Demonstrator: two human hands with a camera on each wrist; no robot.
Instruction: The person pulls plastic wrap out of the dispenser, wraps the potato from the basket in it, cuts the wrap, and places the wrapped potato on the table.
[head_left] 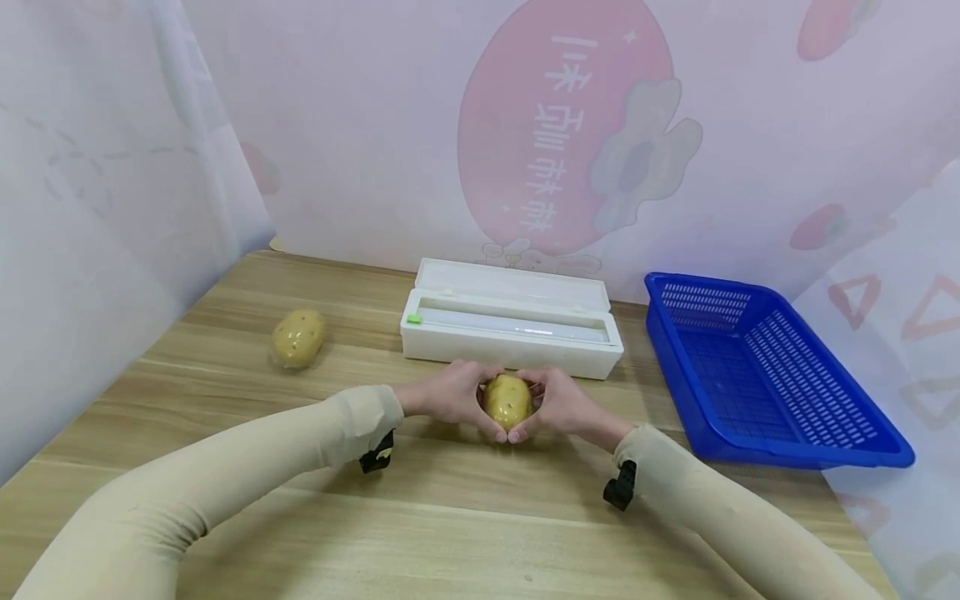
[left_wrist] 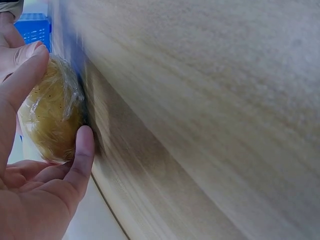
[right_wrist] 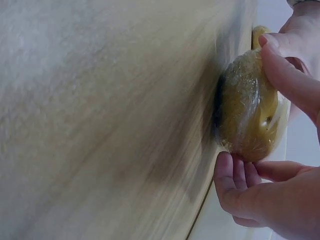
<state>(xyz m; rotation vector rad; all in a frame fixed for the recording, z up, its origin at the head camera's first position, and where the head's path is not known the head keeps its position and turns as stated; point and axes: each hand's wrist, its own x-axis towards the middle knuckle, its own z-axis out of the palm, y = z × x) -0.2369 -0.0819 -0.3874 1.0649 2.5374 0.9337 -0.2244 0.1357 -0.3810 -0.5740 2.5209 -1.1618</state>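
Observation:
A potato (head_left: pixel 507 403) wrapped in clear plastic film sits between my two hands at the middle of the table, just in front of the white box. My left hand (head_left: pixel 452 395) curls around its left side and my right hand (head_left: pixel 567 407) around its right, with the thumbs meeting at the near side. In the left wrist view, crinkled film covers the potato (left_wrist: pixel 54 112), and a fingertip reaches under its edge. The right wrist view has the fingers bent at the end of the potato (right_wrist: pixel 242 107), close to the wood.
Another potato (head_left: pixel 297 338), also shiny, lies at the left on the wooden table (head_left: pixel 360 533). Behind my hands stands a long white cling film box (head_left: pixel 510 354), lid raised, with a green slider (head_left: pixel 414 318). To the right is a blue plastic basket (head_left: pixel 682 392).

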